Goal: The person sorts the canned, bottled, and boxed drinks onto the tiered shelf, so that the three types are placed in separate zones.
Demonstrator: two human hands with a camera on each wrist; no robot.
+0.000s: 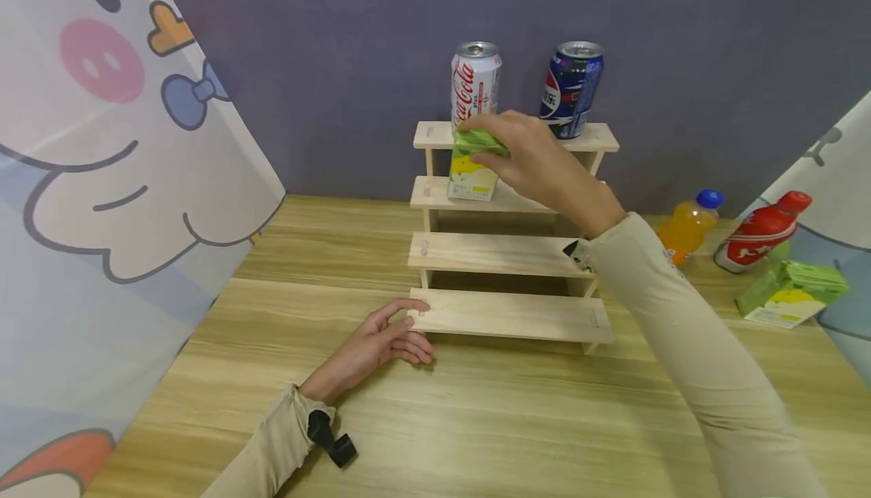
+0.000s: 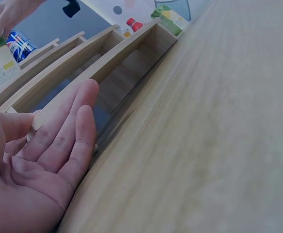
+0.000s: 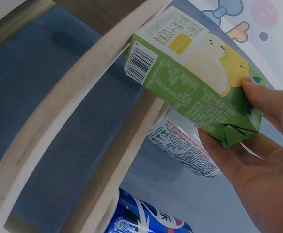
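Observation:
My right hand [image 1: 537, 162] holds a green and white juice carton [image 1: 472, 179] by its top, between thumb and fingers. Upright, the carton's base sits right at the left part of the second tier from the top of a wooden step shelf [image 1: 503, 315]. In the right wrist view the carton [image 3: 195, 82] shows its yellow fruit picture and barcode. My left hand [image 1: 384, 343] grips the left end of the lowest tier, index finger on top and thumb at the edge; its other fingers [image 2: 83, 131] extend below the board.
On the top tier stand a white Coca-Cola can [image 1: 476, 78] and a blue Pepsi can [image 1: 573, 90]. To the shelf's right on the table are an orange drink bottle [image 1: 687, 227], a red bottle [image 1: 762, 232] and another green carton [image 1: 792, 294]. A grey wall [image 1: 340, 67] rises behind.

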